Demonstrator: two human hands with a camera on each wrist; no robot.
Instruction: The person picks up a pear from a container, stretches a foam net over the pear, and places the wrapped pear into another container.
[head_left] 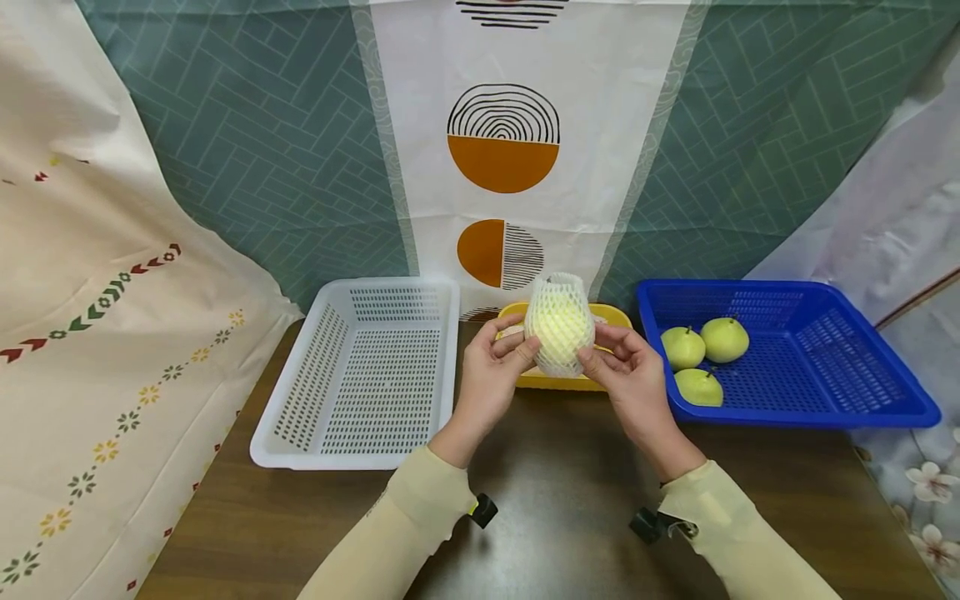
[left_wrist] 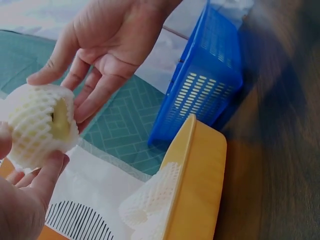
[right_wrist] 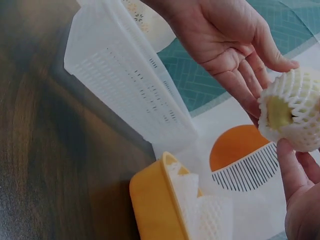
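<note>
A pear (head_left: 561, 323) wrapped in a white foam net sleeve (head_left: 558, 363) is held up above the yellow basket (head_left: 551, 382). My left hand (head_left: 491, 367) grips its left side between thumb and fingers. From the right, my right hand (head_left: 628, 367) pinches the same sleeved pear. In the left wrist view, part of the pear's skin and its dark stem end show through the opening of the net (left_wrist: 37, 125). More white foam nets (right_wrist: 210, 215) lie in the yellow basket.
To the left stands a white perforated basket (head_left: 382, 392) with nothing in it. A blue basket (head_left: 810, 392) on the right holds three bare pears (head_left: 723, 340) at its left side. All stand on a dark wooden table (head_left: 555, 492), with a patterned cloth (head_left: 285, 125) hanging behind.
</note>
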